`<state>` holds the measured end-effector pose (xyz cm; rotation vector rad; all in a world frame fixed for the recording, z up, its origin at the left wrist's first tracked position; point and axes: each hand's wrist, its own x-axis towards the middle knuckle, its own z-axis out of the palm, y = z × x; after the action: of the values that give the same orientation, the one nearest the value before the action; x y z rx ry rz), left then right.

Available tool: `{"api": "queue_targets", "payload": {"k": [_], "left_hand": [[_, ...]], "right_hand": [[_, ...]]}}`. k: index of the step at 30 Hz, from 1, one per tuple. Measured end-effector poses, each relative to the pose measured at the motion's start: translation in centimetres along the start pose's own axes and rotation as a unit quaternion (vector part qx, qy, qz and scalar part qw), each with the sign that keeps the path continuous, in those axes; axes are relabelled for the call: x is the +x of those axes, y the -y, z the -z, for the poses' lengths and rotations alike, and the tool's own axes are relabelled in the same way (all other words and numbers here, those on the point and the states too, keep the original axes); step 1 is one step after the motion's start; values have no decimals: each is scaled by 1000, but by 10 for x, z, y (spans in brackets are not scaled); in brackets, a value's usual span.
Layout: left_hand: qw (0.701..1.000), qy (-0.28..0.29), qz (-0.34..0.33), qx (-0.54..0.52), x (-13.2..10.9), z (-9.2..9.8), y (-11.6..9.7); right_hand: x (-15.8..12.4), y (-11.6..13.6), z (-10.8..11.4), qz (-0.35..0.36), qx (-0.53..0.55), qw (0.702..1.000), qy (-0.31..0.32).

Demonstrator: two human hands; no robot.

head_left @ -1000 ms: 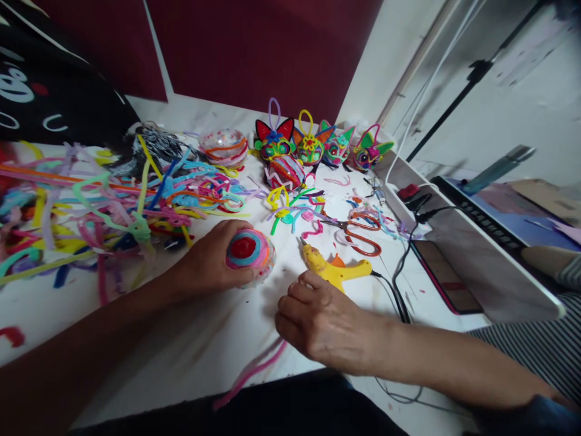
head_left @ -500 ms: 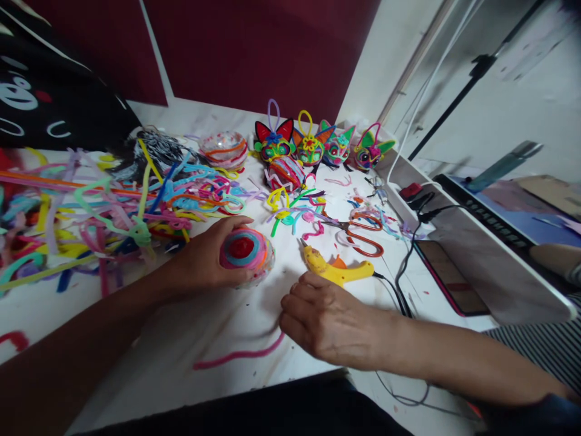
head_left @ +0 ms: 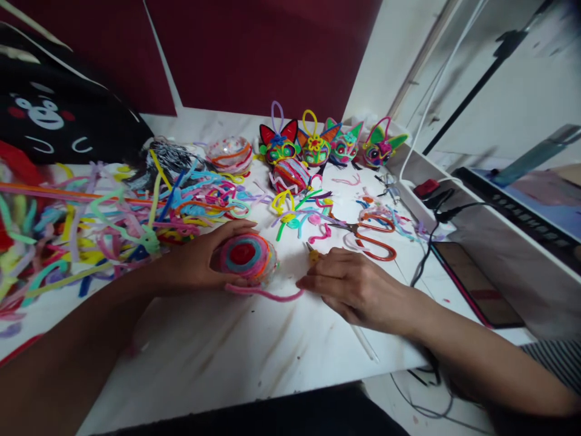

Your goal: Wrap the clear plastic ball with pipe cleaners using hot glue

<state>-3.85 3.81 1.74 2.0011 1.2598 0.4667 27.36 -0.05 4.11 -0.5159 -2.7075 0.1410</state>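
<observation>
Fingers of the left hand (head_left: 200,264) curl around the pipe-cleaner-wrapped ball (head_left: 248,257), steadying it on the table (head_left: 218,351); right hand (head_left: 358,289) fingertips pinch the pink pipe cleaner (head_left: 267,295) trailing from its near side.

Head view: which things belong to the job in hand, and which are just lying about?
In hand:
wrapped ball, gripped by left hand
pink pipe cleaner, pinched by right hand, running to the ball
glue gun, tip showing at the right hand

Lying about:
scissors
cat-face figures
pipe cleaner pile
phone
black bag
</observation>
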Motion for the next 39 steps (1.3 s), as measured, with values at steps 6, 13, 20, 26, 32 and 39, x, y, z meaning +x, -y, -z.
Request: {"api": "queue_targets", "payload": {"k": [6, 13, 20, 26, 32, 39], "left_hand": [[1000, -7, -21, -15, 3, -2, 7], [1000, -5, -6, 23, 0, -4, 0], [995, -24, -20, 93, -2, -3, -3], [986, -82, -117, 87, -4, -5, 4], [986, -120, -117, -8, -4, -5, 3], [973, -92, -3, -212, -4, -10, -15]], "right_hand": [[-6, -3, -3, -25, -1, 999, -35], [-9, -6, -2, -23, 18, 999, -26], [-10, -6, -3, 1, -6, 1000, 27], [-9, -6, -4, 10, -13, 999, 32], [-10, -10, -7, 4, -28, 999, -16], [-9, -8, -12, 8, 14, 1000, -18]]}}
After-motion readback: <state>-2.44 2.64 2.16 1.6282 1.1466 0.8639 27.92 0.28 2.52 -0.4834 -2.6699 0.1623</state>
